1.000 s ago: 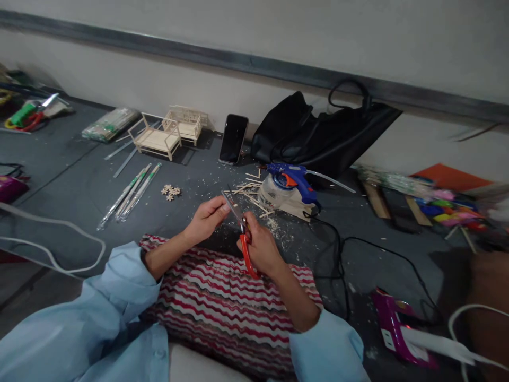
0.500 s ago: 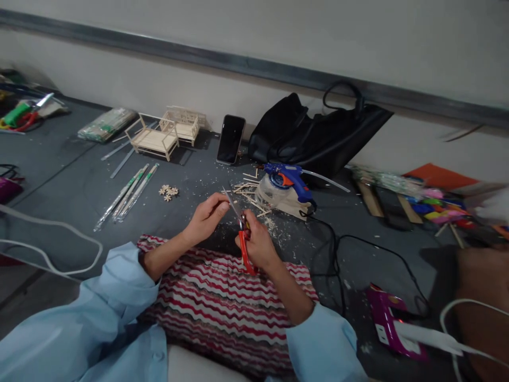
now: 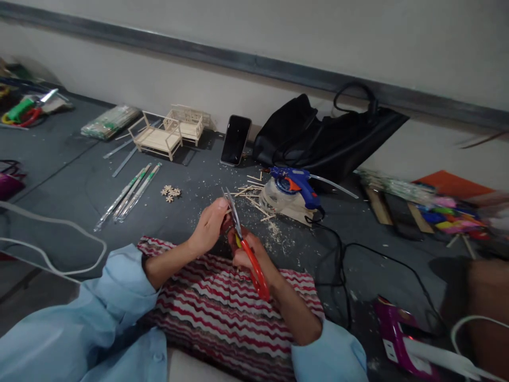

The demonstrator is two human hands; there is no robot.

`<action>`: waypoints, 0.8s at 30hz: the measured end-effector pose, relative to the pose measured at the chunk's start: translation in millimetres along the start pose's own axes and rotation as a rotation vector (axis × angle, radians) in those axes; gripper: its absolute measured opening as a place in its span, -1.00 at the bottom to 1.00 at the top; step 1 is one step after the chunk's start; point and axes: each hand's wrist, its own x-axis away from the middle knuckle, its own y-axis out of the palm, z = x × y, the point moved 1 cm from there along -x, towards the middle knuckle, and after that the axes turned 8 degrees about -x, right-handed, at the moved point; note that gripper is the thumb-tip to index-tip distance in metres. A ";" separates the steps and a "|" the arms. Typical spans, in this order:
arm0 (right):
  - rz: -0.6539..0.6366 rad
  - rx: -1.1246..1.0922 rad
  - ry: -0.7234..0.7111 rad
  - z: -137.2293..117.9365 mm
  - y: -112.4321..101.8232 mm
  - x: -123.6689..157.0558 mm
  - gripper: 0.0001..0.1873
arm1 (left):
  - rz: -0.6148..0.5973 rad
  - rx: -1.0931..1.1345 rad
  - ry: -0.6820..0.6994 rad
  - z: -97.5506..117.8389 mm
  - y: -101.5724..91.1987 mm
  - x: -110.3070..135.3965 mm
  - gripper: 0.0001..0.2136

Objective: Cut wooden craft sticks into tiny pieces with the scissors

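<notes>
Red-handled scissors are in my right hand, blades pointing away from me and slightly parted. My left hand is beside the blades, thumb and fingers pinched on what looks like a short wooden stick, mostly hidden. Both hands are above the edge of a red-and-white wavy striped cloth on my lap. Small wooden snowflake pieces lie left of my left hand. Cut wooden sticks and pale crumbs are scattered beyond the blades.
A blue glue gun rests on a clear jar, its black cord trailing right. Behind are a phone, a black bag and miniature wooden furniture. A purple power strip lies at right, near a person's blurred arm.
My right hand has turned, so the scissors lie more lengthwise with more of the red handle showing. The blades have come up beside my left fingertips, and the view has shifted slightly left.
</notes>
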 end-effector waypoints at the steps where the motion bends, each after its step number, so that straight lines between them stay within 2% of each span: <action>1: -0.008 -0.026 0.010 0.0 -0.6 -0.4 -0.70 | 0.026 -0.019 0.018 -1.4 0.6 -1.2 -0.53; 7: -0.036 -0.124 0.045 4.7 -4.2 -2.8 -0.70 | 0.091 -0.044 0.053 -9.4 4.3 -6.8 -0.55; 13: -0.057 -0.180 0.075 2.3 -4.1 -2.2 -0.69 | 0.102 -0.024 0.044 -11.2 5.5 -8.7 -0.53; 18: -0.139 -0.354 0.126 5.1 -2.1 -1.5 -0.66 | 0.083 0.033 0.058 -13.9 4.1 -11.1 -0.53; 21: -0.191 -0.409 0.124 11.1 -4.8 -3.4 -0.66 | 0.036 0.078 0.076 -15.0 2.3 -13.1 -0.56; 24: -0.295 -0.535 0.140 16.2 -8.9 -5.9 -0.68 | -0.079 0.139 0.047 -13.3 0.2 -15.2 -0.60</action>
